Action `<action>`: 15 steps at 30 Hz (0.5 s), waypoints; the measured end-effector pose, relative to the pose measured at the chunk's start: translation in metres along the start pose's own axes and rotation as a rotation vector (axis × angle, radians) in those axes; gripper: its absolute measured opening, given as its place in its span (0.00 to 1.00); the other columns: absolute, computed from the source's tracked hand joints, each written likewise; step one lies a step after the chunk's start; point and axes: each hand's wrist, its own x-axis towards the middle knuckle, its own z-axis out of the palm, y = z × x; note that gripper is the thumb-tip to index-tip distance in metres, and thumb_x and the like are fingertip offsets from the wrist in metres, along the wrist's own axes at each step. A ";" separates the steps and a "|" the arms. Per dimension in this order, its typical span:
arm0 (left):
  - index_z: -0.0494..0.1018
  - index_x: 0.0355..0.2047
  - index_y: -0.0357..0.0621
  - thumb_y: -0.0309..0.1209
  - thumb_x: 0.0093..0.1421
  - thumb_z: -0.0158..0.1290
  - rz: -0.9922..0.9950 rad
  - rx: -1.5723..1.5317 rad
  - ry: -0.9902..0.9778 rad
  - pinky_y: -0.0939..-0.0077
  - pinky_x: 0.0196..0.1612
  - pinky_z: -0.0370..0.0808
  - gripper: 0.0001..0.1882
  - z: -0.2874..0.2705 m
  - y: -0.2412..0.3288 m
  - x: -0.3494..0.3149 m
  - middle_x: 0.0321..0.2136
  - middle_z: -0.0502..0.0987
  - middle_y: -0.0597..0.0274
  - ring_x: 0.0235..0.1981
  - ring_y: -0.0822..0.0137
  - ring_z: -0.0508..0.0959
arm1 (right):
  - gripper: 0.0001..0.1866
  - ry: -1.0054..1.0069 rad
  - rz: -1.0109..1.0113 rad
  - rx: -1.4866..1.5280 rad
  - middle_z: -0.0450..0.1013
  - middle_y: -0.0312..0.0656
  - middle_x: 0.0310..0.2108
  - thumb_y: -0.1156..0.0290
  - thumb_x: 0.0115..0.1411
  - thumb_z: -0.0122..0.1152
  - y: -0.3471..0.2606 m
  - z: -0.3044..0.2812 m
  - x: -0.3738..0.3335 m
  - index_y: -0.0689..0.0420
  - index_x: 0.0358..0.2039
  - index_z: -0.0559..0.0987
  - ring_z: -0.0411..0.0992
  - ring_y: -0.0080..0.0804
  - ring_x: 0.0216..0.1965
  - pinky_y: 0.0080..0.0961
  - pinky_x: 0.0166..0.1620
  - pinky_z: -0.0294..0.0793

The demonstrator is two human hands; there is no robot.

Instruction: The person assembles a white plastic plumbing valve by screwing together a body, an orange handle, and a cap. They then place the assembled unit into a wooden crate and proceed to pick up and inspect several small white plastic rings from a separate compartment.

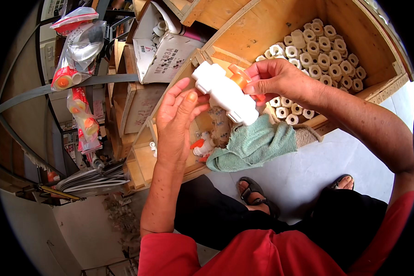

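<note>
A white plastic ball valve [225, 94] is held up in front of me, tilted, over the wooden boxes. My right hand [285, 80] pinches its orange handle [238, 76] between thumb and fingers. Beside the valve's left end is my left hand [175, 110], palm up with its fingers apart; the fingertips reach the valve's edge, and whether they bear any of its weight I cannot tell. Below the valve, a green cloth [257, 142] drapes over the box edge. Another white valve with an orange handle [202, 145] lies in the compartment under my left hand.
A wooden bin [363, 41] at the upper right holds many white hex-shaped plastic fittings [324, 60]. A white carton [163, 57] stands at the back. Plastic bags of orange and white parts [80, 50] hang at the left, above grey tubing [94, 177].
</note>
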 end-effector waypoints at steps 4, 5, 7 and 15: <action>0.60 0.57 0.31 0.30 0.66 0.48 0.051 -0.060 0.033 0.67 0.51 0.73 0.23 -0.008 0.005 -0.001 0.42 0.75 0.52 0.44 0.66 0.75 | 0.17 0.065 0.033 0.014 0.77 0.37 0.32 0.67 0.57 0.67 -0.006 0.001 -0.002 0.61 0.44 0.76 0.76 0.21 0.35 0.23 0.43 0.78; 0.59 0.57 0.31 0.30 0.66 0.47 0.072 -0.067 0.043 0.67 0.51 0.73 0.23 -0.009 0.004 -0.001 0.42 0.75 0.51 0.45 0.65 0.75 | 0.17 0.068 0.033 0.014 0.77 0.37 0.33 0.67 0.57 0.67 -0.006 0.002 -0.002 0.61 0.44 0.76 0.76 0.21 0.35 0.23 0.43 0.78; 0.59 0.57 0.30 0.30 0.66 0.47 0.022 -0.095 0.103 0.65 0.51 0.72 0.23 -0.001 0.001 0.000 0.42 0.75 0.48 0.45 0.62 0.75 | 0.16 0.030 0.019 0.018 0.77 0.37 0.33 0.67 0.57 0.67 -0.003 0.002 -0.002 0.61 0.43 0.76 0.76 0.22 0.36 0.23 0.44 0.78; 0.58 0.59 0.30 0.32 0.65 0.47 -0.034 -0.255 0.031 0.59 0.54 0.70 0.26 -0.018 -0.001 0.005 0.50 0.70 0.42 0.49 0.56 0.73 | 0.16 0.007 -0.005 0.045 0.77 0.37 0.34 0.67 0.57 0.67 -0.002 0.001 -0.003 0.60 0.43 0.77 0.75 0.21 0.36 0.22 0.43 0.77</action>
